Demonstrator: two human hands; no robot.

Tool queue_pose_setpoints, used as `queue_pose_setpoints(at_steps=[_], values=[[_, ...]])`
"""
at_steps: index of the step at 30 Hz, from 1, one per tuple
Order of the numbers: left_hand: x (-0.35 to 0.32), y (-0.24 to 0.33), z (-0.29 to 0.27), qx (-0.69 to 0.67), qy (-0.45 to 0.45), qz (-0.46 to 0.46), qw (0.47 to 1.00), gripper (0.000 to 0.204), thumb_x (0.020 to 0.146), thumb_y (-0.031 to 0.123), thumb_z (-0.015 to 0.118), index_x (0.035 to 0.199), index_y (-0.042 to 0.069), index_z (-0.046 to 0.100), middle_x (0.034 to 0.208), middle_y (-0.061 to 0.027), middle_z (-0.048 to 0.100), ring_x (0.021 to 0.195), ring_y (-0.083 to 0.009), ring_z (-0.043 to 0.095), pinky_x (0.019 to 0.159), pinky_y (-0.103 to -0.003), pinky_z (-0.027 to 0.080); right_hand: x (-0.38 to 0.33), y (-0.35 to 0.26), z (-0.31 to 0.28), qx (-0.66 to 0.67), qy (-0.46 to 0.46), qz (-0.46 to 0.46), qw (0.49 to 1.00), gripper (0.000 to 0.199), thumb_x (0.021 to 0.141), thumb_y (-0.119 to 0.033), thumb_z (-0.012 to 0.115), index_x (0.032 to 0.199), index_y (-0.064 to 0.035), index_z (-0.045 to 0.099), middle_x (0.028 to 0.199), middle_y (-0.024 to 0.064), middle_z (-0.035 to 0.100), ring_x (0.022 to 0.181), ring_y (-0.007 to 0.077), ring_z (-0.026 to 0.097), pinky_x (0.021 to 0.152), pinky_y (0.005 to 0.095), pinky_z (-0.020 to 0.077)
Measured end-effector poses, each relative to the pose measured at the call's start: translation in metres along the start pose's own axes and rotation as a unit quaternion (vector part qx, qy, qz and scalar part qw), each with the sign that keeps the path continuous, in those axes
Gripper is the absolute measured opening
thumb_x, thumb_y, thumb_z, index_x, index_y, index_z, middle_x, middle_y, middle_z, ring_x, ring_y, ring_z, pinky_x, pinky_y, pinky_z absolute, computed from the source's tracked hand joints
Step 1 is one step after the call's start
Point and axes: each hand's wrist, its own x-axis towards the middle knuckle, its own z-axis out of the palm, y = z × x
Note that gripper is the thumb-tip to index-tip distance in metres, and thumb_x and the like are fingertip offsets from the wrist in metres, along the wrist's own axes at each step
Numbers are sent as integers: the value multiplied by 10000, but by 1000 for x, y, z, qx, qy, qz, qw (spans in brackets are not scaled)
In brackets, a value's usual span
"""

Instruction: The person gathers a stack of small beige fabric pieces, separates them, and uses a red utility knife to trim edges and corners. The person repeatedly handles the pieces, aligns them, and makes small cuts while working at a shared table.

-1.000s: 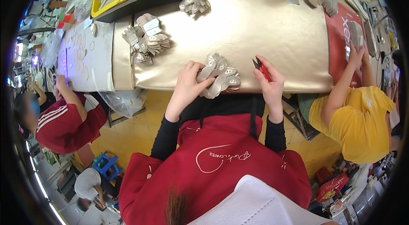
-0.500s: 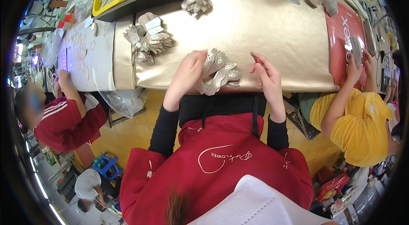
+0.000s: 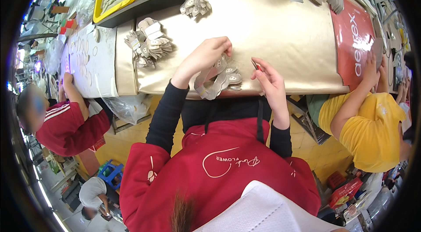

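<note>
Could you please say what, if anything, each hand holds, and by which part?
The right hand holds red snips by the handles; whether the left hand grips anything cannot be told.

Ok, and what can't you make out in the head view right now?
All in the head view:
Whether the left hand pinches anything: its curled fingers hide the tips.
Most of the red snips: covered by the right hand.
The black tray's far end: cut off by the top edge.
Stitching on the grey pieces: too small.

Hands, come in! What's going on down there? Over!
Left hand over grey pieces, grip unclear. Right hand holding red-handled snips. Grey bundles farther back, apart from hands.
</note>
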Motion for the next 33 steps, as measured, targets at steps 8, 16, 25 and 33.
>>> queue_pose_setpoints(at_steps=[8, 16, 25, 33], values=[[-5, 8, -21, 40, 49, 74, 995, 296, 1074, 246, 476, 953, 15, 617, 984, -91, 552, 1002, -216, 529, 944, -316, 421, 59, 11, 23, -64, -68, -13, 996, 307, 964, -129, 675, 1232, 18, 697, 842, 20, 690, 764, 77, 606, 713, 240, 500], [-2, 8, -20, 54, 35, 76, 995, 298, 1084, 261, 481, 950, 22, 597, 1007, -61, 520, 1035, -185, 496, 978, -296, 391, 88, 14, 30, -85, -132, 35, 987, 324, 949, -122, 688, 1242, 17, 694, 854, 26, 707, 748, 67, 597, 702, 244, 508], [0, 9, -20, 18, 34, 74, 997, 289, 1082, 255, 483, 934, 28, 585, 996, -46, 519, 1020, -165, 495, 976, -292, 387, 86, 2, 22, -40, -157, 50, 986, 337, 947, -107, 685, 1255, 28, 668, 977, 26, 708, 829, 73, 606, 747, 256, 515], [0, 6, -20, 13, 68, 89, 994, 299, 1064, 245, 495, 940, 11, 632, 943, -121, 543, 944, -257, 508, 867, -349, 435, 94, 0, 31, -98, -164, 42, 981, 328, 947, -108, 687, 1245, 27, 673, 938, 16, 706, 788, 71, 605, 717, 251, 510]])
